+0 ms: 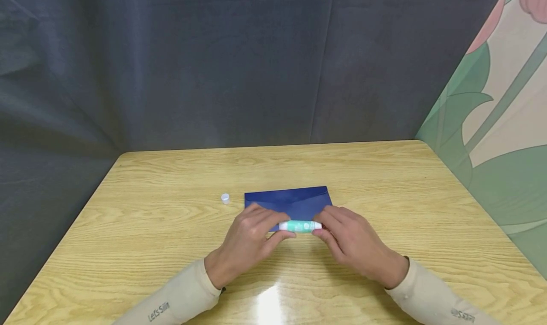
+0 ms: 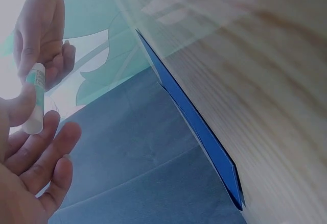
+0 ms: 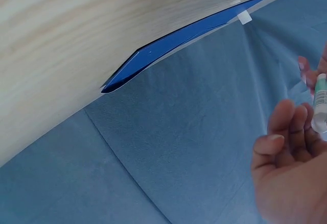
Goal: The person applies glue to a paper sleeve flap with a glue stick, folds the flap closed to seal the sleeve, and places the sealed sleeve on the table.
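Note:
A white and teal glue stick (image 1: pixel 301 226) lies level between both hands, just above the near edge of a dark blue envelope (image 1: pixel 290 199). My left hand (image 1: pixel 252 232) pinches one end of it between thumb and fingers. The other end is pinched by my right hand (image 1: pixel 352 239). In the left wrist view the glue stick (image 2: pixel 36 99) spans from one hand to the other, raised off the table. A small white cap (image 1: pixel 225 199) stands on the table to the left of the envelope. Part of the envelope is hidden behind the hands.
The wood-grain table (image 1: pixel 171 230) reaches back to a dark cloth curtain (image 1: pixel 231 69). At the right stands a panel (image 1: pixel 513 140) with painted leaves and flowers. Light glares off the table near its front edge.

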Available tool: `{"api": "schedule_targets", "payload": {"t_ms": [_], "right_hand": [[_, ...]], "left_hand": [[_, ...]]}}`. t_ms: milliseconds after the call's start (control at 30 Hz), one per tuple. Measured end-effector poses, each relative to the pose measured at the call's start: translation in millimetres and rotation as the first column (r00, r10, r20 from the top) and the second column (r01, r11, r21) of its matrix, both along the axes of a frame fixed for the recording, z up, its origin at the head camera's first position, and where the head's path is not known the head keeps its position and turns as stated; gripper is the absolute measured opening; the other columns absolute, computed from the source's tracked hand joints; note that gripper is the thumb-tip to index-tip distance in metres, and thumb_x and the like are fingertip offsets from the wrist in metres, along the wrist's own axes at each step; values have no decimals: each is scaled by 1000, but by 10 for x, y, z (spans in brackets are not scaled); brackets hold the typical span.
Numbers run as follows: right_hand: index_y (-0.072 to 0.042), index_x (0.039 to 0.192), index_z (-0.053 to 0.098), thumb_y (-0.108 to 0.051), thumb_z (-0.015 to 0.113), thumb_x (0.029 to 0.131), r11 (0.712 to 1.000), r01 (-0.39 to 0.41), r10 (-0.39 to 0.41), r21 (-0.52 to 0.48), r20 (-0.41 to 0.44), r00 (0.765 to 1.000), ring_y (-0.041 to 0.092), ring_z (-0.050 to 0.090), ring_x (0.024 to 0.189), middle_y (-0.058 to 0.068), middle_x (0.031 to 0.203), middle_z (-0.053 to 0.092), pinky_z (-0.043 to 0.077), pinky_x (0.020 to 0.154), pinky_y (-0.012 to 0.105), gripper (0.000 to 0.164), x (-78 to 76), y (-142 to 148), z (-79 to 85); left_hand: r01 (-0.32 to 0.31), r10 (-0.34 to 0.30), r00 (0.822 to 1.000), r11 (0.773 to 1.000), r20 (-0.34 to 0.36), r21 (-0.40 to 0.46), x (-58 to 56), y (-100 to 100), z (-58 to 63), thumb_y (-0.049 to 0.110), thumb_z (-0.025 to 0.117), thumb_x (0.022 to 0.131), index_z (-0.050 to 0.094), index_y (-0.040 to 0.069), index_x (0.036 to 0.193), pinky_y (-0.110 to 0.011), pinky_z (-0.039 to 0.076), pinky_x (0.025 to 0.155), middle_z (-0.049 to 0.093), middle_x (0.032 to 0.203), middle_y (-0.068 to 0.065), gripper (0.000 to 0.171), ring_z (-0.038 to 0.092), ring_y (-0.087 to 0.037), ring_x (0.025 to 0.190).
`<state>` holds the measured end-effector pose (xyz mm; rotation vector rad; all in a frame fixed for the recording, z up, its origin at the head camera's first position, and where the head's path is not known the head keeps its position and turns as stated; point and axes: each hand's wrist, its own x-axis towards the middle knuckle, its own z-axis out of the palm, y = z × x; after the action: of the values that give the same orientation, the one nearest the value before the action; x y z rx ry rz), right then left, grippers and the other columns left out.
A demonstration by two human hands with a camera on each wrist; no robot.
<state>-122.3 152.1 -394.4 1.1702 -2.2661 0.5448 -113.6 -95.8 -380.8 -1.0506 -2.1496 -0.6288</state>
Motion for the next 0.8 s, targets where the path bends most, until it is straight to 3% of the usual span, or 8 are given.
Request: {"api": "schedule_targets", "payload": {"t_ms": [167, 467, 600, 800], "right_hand": [[-13, 94, 62, -42, 44, 105, 999, 0, -3, -48, -65, 998, 4, 47, 69, -8, 83, 56, 45, 65, 21, 36, -8, -15, 14], [-10, 89, 63, -38, 50, 104, 996, -20, 2, -91, -185, 983, 9, 58, 73, -4, 88, 62, 50, 65, 22, 35, -9, -60, 30], [-8, 98, 66, -46, 48, 103, 998, -6, -4, -60, -168, 986, 13, 64, 82, 0, 95, 64, 55, 72, 27, 42, -3, -60, 18], [-8, 112, 64, -47, 40, 106, 1000, -11, 11, 1, -74, 997, 10, 62, 85, -2, 100, 64, 54, 75, 27, 46, 12, -43, -9]], "left_hand": [[-7, 7, 1000, 1000, 15, -10, 7, -7, 1, 33, 79, 83, 73, 12, 90, -21, 48, 67, 74, 79, 5, 23, 65, -3, 65], [-9, 10, 999, 1000, 33, -28, -3, -15, -21, 31, 78, 85, 73, 11, 89, -21, 48, 68, 73, 75, 6, 21, 66, -6, 64], [-8, 10, 999, 999, 50, -43, 1, -10, -19, 33, 78, 84, 74, 12, 93, -21, 49, 69, 75, 81, 5, 23, 69, -7, 70], [-7, 10, 999, 999, 45, -54, 7, -1, -14, 33, 79, 83, 75, 13, 92, -20, 49, 70, 77, 84, 5, 23, 70, -5, 72]]}}
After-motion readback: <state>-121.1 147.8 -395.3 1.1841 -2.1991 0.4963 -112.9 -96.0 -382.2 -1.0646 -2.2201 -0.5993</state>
